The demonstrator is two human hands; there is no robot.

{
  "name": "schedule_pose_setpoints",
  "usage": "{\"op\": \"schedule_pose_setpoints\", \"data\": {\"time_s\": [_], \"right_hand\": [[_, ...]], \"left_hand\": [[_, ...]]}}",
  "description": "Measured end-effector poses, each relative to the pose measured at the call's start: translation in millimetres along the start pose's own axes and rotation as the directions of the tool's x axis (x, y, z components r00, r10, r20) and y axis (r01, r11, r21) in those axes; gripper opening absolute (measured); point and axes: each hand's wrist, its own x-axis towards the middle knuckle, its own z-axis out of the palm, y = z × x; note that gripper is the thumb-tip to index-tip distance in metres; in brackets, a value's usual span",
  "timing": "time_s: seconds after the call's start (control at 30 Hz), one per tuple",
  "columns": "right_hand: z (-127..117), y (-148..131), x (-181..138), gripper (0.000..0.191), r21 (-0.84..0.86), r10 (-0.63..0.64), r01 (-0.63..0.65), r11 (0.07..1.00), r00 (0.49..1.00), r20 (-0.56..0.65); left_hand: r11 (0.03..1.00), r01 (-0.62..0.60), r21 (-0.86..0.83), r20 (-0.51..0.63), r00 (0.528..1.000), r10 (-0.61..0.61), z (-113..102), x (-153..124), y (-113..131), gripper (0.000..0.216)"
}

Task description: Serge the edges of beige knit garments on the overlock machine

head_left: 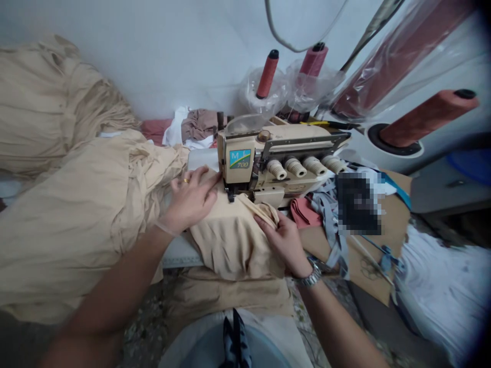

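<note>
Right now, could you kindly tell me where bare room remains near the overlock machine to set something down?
White tabletop shows below the left hand; brown cardboard right of the grey strips. The machine's front is crowded with fabric.

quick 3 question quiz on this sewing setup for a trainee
1. Which hand wears the wristwatch?
2. True or false: the left hand wears a gold ring.
3. How many cream dials are on the front of the overlock machine?

Key: 1. the right hand; 2. true; 3. four
</note>
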Motion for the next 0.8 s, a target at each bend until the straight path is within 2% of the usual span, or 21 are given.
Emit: {"op": "schedule_pose_setpoints", "data": {"time_s": [0.03, 0.1, 0.13, 0.17, 0.2, 0.23, 0.27, 0.3, 0.33, 0.37, 0.4, 0.43, 0.5, 0.53, 0.6, 0.63, 0.67, 0.7, 0.77, 0.8], "right_hand": [[-4.1, 0.8, -9.0, 0.033, -0.077, -0.05, 0.046, 0.996, 0.998, -0.049], [-13.7, 4.7, -36.7, 0.036, -0.176, -0.146, 0.115, 0.978, 0.974, -0.176], [-17.4, 8.1, -53.7, 0.035, -0.166, -0.154, 0.116, 0.979, 0.96, -0.235], [-19.1, 12.2, -71.0, 0.025, -0.111, -0.111, 0.088, 0.99, 0.968, -0.227], [-17.7, 16.6, -87.4, 0.021, -0.022, -0.001, -0.001, 1.0, 0.994, -0.11], [-12.9, 20.9, -101.6, 0.031, 0.08, 0.164, -0.171, 0.982, 0.983, 0.084], [-4.9, 24.8, -112.9, 0.044, 0.185, 0.318, -0.381, 0.906, 0.901, 0.295], [5.5, 28.0, -120.6, 0.055, 0.268, 0.419, -0.579, 0.77, 0.776, 0.471], [16.6, 30.5, -124.9, 0.064, 0.33, 0.463, -0.72, 0.611, 0.663, 0.589], [26.6, 32.3, -125.8, 0.067, 0.399, 0.476, -0.781, 0.48, 0.614, 0.629], [33.8, 33.5, -124.1, 0.064, 0.48, 0.492, -0.779, 0.403, 0.627, 0.604], [36.7, 34.0, -120.5, 0.056, 0.563, 0.513, -0.727, 0.392, 0.681, 0.523], [28.6, 32.9, -110.3, 0.036, 0.681, 0.543, -0.553, 0.48, 0.797, 0.263], [19.1, 31.2, -104.8, 0.026, 0.718, 0.54, -0.452, 0.53, 0.832, 0.125], [-1.4, 25.1, -94.4, 0.011, 0.775, 0.502, -0.251, 0.58, 0.859, -0.098], [-8.6, 20.7, -89.7, 0.011, 0.803, 0.482, -0.166, 0.573, 0.86, -0.167], [-11.7, 15.4, -85.7, 0.011, 0.83, 0.469, -0.116, 0.546, 0.863, -0.188], [-10.5, 9.6, -82.5, 0.015, 0.853, 0.471, -0.123, 0.507, 0.868, -0.155], [2.1, -2.8, -78.9, 0.037, 0.858, 0.498, -0.339, 0.386, 0.859, 0.116], [10.4, -8.6, -79.0, 0.047, 0.82, 0.505, -0.464, 0.334, 0.823, 0.26]], "left_hand": [[0.999, -0.006, -0.035, -0.039, 0.999, 0.004, -0.2, 6.0, -7.2, 0.042], [0.993, 0.002, -0.115, -0.202, 0.979, -0.025, 0.6, 11.2, -21.8, 0.04], [0.987, 0.02, -0.159, -0.311, 0.948, -0.069, 2.6, 8.8, -27.7, 0.039], [0.974, 0.051, -0.219, -0.406, 0.903, -0.139, 6.1, 2.6, -31.5, 0.04], [0.943, 0.092, -0.319, -0.459, 0.856, -0.238, 11.5, -7.2, -32.8, 0.044], [0.887, 0.13, -0.444, -0.453, 0.821, -0.347, 18.6, -19.9, -31.6, 0.05], [0.805, 0.163, -0.571, -0.397, 0.803, -0.445, 26.7, -34.6, -28.2, 0.058], [0.681, 0.204, -0.703, -0.286, 0.795, -0.534, 35.1, -50.1, -23.6, 0.064], [0.607, 0.238, -0.758, -0.195, 0.806, -0.559, 42.8, -65.4, -18.6, 0.069], [0.536, 0.272, -0.799, -0.101, 0.818, -0.566, 48.8, -79.4, -14.2, 0.072], [0.458, 0.317, -0.831, 0.009, 0.83, -0.558, 52.5, -91.4, -11.2, 0.073], [0.388, 0.361, -0.848, 0.11, 0.836, -0.537, 53.5, -101.2, -9.8, 0.072], [0.229, 0.419, -0.879, 0.264, 0.826, -0.499, 48.1, -113.6, -11.7, 0.064], [0.155, 0.42, -0.894, 0.299, 0.818, -0.491, 43.0, -116.6, -13.7, 0.059], [0.015, 0.392, -0.92, 0.334, 0.801, -0.497, 32.4, -118.1, -16.4, 0.051], [-0.066, 0.397, -0.915, 0.377, 0.788, -0.486, 28.6, -117.0, -15.5, 0.05], [-0.143, 0.422, -0.895, 0.438, 0.776, -0.454, 26.3, -115.0, -12.6, 0.051], [-0.201, 0.458, -0.866, 0.499, 0.766, -0.405, 25.6, -112.5, -8.0, 0.054], [-0.224, 0.509, -0.831, 0.556, 0.773, -0.305, 27.7, -106.9, 4.8, 0.061], [-0.203, 0.509, -0.836, 0.548, 0.789, -0.279, 29.3, -104.8, 11.3, 0.064]]}}
